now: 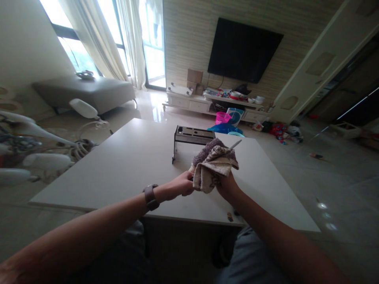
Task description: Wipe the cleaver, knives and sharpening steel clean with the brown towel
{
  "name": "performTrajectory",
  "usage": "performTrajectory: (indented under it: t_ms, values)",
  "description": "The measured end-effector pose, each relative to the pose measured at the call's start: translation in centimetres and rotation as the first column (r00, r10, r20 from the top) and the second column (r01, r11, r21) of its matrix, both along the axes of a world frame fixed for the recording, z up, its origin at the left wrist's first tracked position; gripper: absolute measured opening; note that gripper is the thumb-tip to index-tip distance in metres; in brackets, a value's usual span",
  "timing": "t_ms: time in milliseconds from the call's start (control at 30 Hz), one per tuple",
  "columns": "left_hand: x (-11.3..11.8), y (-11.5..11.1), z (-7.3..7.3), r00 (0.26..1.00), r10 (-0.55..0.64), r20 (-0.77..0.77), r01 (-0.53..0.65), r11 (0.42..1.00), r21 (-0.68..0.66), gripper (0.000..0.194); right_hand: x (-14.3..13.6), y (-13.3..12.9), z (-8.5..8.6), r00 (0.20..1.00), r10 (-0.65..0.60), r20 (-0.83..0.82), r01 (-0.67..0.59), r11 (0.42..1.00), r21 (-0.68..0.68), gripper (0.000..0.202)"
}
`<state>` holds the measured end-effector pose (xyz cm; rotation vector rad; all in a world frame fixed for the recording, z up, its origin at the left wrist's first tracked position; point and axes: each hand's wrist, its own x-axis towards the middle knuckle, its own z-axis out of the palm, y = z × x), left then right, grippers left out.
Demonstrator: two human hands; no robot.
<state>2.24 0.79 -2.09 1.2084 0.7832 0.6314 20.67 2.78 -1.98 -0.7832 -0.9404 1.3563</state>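
Note:
A brown and cream patterned towel [211,165] is bunched up above the white table [124,165]. My right hand [227,186] grips it from below on the right, fingers mostly hidden by the cloth. Out of its upper right side pokes a thin, light grey, blade-like tip [236,144]. My left hand [184,184] is closed at the towel's left edge, around a dark end in line with that tip; the middle is covered, so the tool's exact kind does not show. Just beyond the towel stands a metal frame [194,134] with a slotted top and a thin leg.
Small items, one a little figure-like piece [229,216], lie at the table's near edge. White curved lamp parts [84,108] crowd the left side. Past the far edge are a blue tub [225,128] and a pink basket [222,117]. Bags [278,130] lie on the floor.

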Motion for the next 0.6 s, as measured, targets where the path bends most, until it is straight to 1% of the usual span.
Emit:
performTrajectory:
  t_ms: [67, 200, 333, 467, 600]
  values:
    - [-0.1, -0.1, 0.3, 1.000, -0.016, -0.005, 0.016, 1.000, 0.002, 0.020, 0.0, 0.1, 0.1, 1.000, -0.013, 0.002, 0.013, 1.000, 0.019, 0.036]
    - [-0.5, -0.4, 1.4, 0.999, -0.033, -0.013, 0.033, 0.999, -0.010, 0.020, 0.2, 0.6, 0.0, 0.999, -0.043, 0.001, 0.043, 0.999, 0.028, 0.036]
    - [-0.7, -0.5, 2.1, 0.999, -0.036, -0.018, 0.036, 0.998, -0.051, 0.028, 1.5, 1.8, 0.2, 0.996, -0.084, -0.017, 0.084, 0.996, 0.038, 0.037]
    - [-1.0, -0.3, 2.3, 0.996, -0.073, -0.058, 0.069, 0.996, -0.059, 0.034, 3.6, 3.3, 1.0, 0.993, -0.117, -0.032, 0.118, 0.993, 0.030, 0.037]
    - [-1.5, 0.0, 2.6, 0.987, -0.128, -0.097, 0.125, 0.991, -0.042, 0.036, 5.4, 4.2, 2.2, 0.983, -0.155, -0.095, 0.160, 0.986, 0.048, 0.037]
